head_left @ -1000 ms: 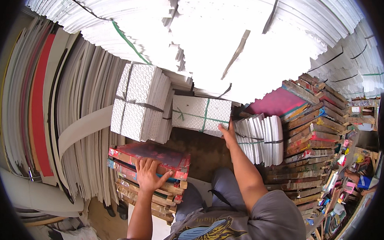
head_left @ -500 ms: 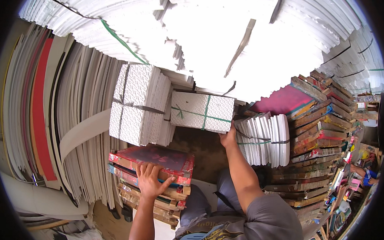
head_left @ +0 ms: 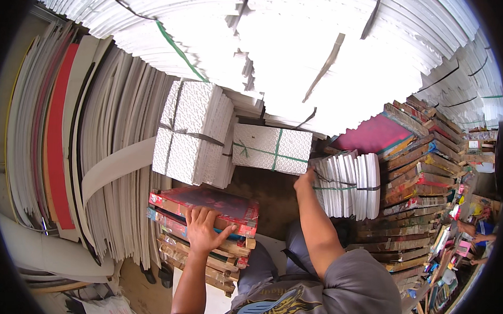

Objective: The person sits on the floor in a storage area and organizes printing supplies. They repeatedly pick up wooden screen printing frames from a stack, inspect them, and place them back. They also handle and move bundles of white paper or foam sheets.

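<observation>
My left hand [head_left: 206, 229] rests with its fingers apart on the near edge of a wooden frame with a dark red top [head_left: 211, 202]. This frame lies on a pile of similar wooden frames [head_left: 203, 261]. My right hand [head_left: 304, 180] reaches to the lower right corner of a white bundle of sheets tied with green strap [head_left: 256, 138]. Its fingers are mostly hidden between that bundle and a white stack of sheets tied with strap [head_left: 347, 185], so their grip cannot be made out. A taller white bundle with black strap [head_left: 184, 107] stands left of the green-tied one.
Large white stacks [head_left: 300, 42] tower ahead, overexposed. Tall sheets [head_left: 120, 108] and a red panel [head_left: 59, 139] stand upright on the left. Many wooden frames [head_left: 411, 190] are piled on the right. At the far right edge another person's arm [head_left: 473, 231] shows.
The view has shifted slightly, so the nearby stacks and frames appear a little farther right. Both my hands keep nearly the same places. The other person's arms have moved.
</observation>
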Action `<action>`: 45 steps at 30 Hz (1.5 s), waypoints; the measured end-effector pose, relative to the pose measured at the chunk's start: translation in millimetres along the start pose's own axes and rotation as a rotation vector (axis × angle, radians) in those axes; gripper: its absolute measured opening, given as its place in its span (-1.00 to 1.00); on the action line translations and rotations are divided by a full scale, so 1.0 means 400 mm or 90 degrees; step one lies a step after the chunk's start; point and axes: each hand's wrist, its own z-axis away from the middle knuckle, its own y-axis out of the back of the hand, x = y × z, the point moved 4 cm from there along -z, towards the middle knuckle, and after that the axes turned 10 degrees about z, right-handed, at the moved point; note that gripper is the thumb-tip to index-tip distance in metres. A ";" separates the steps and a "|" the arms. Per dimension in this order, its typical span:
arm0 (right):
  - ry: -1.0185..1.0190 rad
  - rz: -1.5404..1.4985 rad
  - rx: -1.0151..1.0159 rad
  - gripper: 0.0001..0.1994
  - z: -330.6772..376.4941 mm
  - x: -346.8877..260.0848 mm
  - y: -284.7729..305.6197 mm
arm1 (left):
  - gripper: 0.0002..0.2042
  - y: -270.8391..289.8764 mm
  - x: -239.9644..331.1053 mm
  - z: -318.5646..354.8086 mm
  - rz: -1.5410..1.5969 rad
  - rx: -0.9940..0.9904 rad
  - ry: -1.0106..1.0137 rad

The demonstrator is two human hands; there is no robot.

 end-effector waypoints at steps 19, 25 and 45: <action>0.917 0.897 -0.074 -0.05 0.368 -0.189 -0.124 | -0.48 -0.014 0.002 -0.027 -0.028 -0.017 0.005; 0.948 0.669 -0.060 -0.50 0.282 -0.275 -0.075 | -0.49 -0.015 0.018 -0.048 -0.015 -0.015 -0.007; 0.771 1.664 -0.256 -0.64 -0.098 0.024 0.092 | -0.40 -0.030 0.006 -0.050 -0.042 -0.046 0.015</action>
